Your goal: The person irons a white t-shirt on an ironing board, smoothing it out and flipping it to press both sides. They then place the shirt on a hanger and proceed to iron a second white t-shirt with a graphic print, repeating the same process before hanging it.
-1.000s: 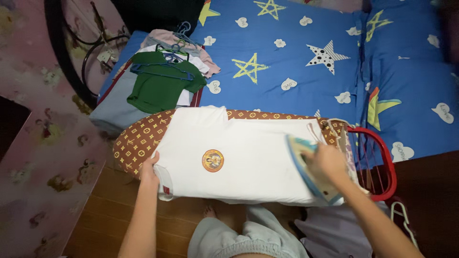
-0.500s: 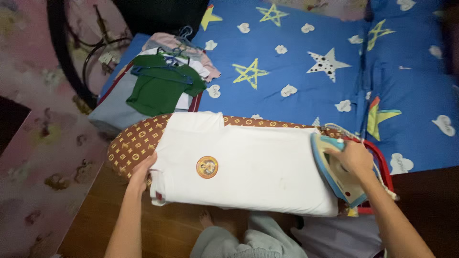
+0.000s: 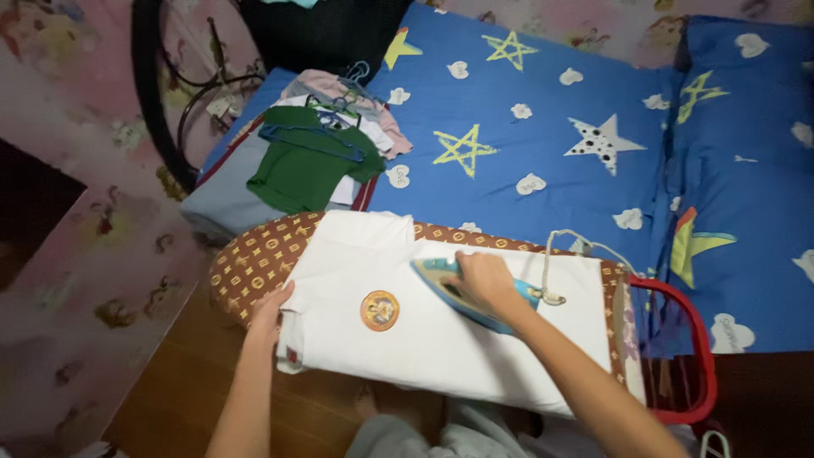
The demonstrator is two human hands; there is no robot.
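Observation:
A white shirt [image 3: 475, 339] with a round orange badge [image 3: 379, 309] lies spread over a brown patterned ironing board [image 3: 254, 263]. My right hand [image 3: 483, 280] grips the handle of a teal iron [image 3: 441, 284], which rests flat on the middle of the shirt, just right of the badge. My left hand [image 3: 271, 314] presses the shirt's left edge down against the board. The iron's white cord [image 3: 560, 250] loops up behind my right hand.
A red wire iron rest [image 3: 691, 356] sticks out from the board's right end. Behind the board lies a blue mattress [image 3: 551, 144] with stars. A pile of clothes on hangers, green shirt [image 3: 309, 161] on top, sits at its left. Wooden floor below.
My right hand has carried the iron from the board's right end leftward onto the middle of the shirt. My left hand stays on the shirt's left edge.

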